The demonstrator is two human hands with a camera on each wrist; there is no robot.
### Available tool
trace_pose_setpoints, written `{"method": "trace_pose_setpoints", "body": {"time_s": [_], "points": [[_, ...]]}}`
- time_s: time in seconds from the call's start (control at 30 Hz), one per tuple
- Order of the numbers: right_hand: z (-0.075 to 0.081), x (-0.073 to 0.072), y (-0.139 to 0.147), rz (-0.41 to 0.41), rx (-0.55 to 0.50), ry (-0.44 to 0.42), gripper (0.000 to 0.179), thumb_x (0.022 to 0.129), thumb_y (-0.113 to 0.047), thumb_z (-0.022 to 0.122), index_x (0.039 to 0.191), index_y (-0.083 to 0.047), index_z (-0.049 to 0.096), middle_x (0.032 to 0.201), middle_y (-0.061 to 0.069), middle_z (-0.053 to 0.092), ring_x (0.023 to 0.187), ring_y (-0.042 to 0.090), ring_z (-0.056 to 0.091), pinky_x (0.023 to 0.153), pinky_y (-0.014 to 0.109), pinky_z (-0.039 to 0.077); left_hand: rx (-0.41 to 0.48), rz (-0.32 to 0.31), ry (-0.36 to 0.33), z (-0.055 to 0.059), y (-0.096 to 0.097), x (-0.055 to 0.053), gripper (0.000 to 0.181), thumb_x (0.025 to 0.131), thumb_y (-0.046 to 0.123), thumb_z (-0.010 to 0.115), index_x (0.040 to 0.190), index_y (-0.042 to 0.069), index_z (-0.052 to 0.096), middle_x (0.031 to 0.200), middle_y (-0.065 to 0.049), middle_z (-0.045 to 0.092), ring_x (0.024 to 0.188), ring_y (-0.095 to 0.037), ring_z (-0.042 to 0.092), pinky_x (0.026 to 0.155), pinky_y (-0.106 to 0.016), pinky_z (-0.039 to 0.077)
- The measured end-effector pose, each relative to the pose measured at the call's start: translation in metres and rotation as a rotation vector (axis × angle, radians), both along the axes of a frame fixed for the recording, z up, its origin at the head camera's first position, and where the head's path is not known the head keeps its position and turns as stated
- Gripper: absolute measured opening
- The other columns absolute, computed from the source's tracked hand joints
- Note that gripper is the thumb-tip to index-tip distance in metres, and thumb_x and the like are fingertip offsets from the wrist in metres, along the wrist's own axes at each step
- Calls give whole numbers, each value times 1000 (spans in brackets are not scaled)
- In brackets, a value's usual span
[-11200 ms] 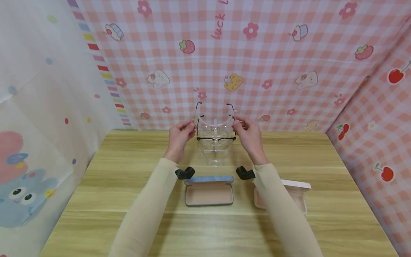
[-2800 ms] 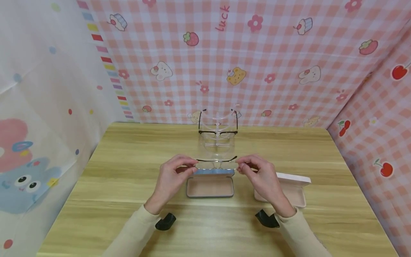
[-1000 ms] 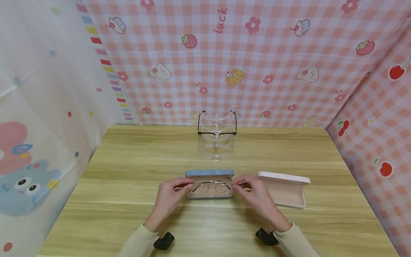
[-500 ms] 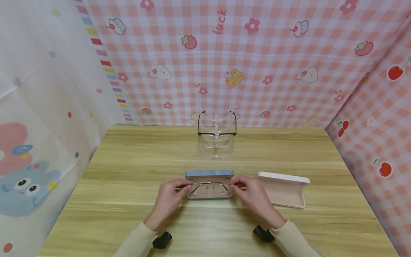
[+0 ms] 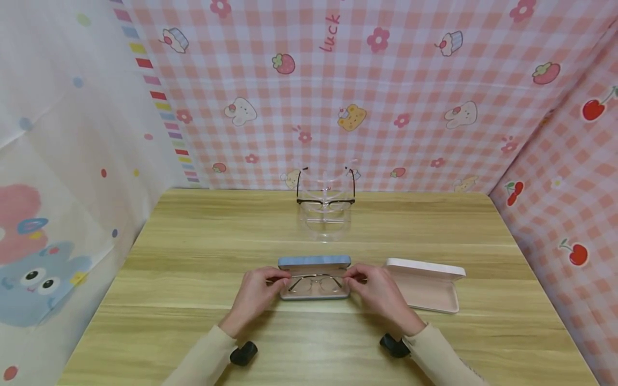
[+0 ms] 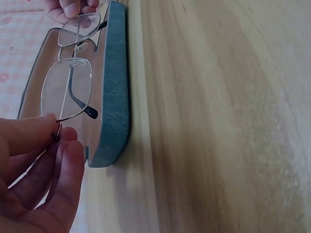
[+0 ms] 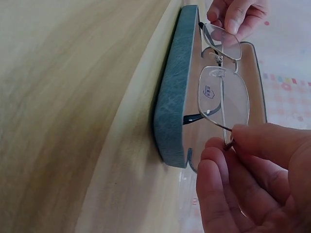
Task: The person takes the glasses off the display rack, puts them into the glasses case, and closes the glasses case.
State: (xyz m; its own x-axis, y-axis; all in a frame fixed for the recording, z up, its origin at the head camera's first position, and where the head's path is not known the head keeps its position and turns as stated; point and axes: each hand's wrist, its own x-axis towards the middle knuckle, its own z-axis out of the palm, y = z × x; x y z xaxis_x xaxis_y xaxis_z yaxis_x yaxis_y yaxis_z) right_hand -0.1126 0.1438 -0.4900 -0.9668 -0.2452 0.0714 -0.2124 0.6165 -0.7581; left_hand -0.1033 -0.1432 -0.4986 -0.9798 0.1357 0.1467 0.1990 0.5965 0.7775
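Observation:
Thin metal-rimmed eyeglasses (image 5: pixel 316 284), with their temples folded, are held at the open blue glasses case (image 5: pixel 314 261). My left hand (image 5: pixel 256 292) pinches one end of the frame between thumb and fingers. At the other end my right hand (image 5: pixel 379 292) pinches the frame the same way. Clear lenses (image 6: pixel 66 87) and a dark temple tip (image 6: pixel 91 112) show in the left wrist view. A small printed mark is on one lens (image 7: pixel 228 97) in the right wrist view. I cannot tell whether the glasses touch the case floor.
An open white glasses case (image 5: pixel 427 268) stands to the right, close to my right hand. Further back, a clear display stand (image 5: pixel 324 230) bears dark-rimmed glasses (image 5: pixel 309 202). Patterned cloth (image 5: pixel 338 80) hangs behind the wooden table (image 5: pixel 203 236).
The glasses came off the display stand, were folded, and moved toward me into the blue case's opening. During the last second the hands and glasses have barely shifted.

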Motion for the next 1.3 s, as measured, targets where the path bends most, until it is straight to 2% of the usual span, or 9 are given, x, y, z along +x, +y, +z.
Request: {"method": "trace_pose_setpoints", "body": {"time_s": [0.37, 0.6, 0.9, 1.3], "points": [[-8, -7, 4, 73, 19, 2, 3, 95, -11, 76, 92, -11, 78, 88, -7, 75, 75, 7, 59, 66, 23, 48, -25, -11, -30, -4, 0, -6, 10, 89, 1, 78, 94, 8, 82, 96, -5, 78, 95, -25, 73, 86, -45, 61], [-8, -9, 2, 62, 49, -8, 3, 94, -12, 75, 93, -12, 78, 88, -8, 74, 72, 7, 56, 61, 23, 46, -57, -21, -49, -7, 1, -6, 11, 90, 0, 76, 97, 6, 82, 99, -7, 78, 99, -26, 73, 88, -48, 60], [-8, -11, 0, 46, 50, -28, 4, 95, -13, 75, 93, -11, 78, 87, -7, 73, 68, 9, 54, 57, 23, 43, -86, -24, -18, -8, 2, -8, 9, 91, 2, 76, 97, 5, 82, 100, -8, 78, 100, -28, 73, 88, -48, 60], [-10, -11, -1, 21, 42, -48, 5, 94, -14, 76, 91, -10, 77, 88, -8, 73, 75, 7, 58, 64, 23, 47, -94, -29, 11, -12, 0, -9, 9, 90, 2, 77, 97, 5, 82, 98, -8, 78, 97, -28, 73, 87, -48, 60]]}}
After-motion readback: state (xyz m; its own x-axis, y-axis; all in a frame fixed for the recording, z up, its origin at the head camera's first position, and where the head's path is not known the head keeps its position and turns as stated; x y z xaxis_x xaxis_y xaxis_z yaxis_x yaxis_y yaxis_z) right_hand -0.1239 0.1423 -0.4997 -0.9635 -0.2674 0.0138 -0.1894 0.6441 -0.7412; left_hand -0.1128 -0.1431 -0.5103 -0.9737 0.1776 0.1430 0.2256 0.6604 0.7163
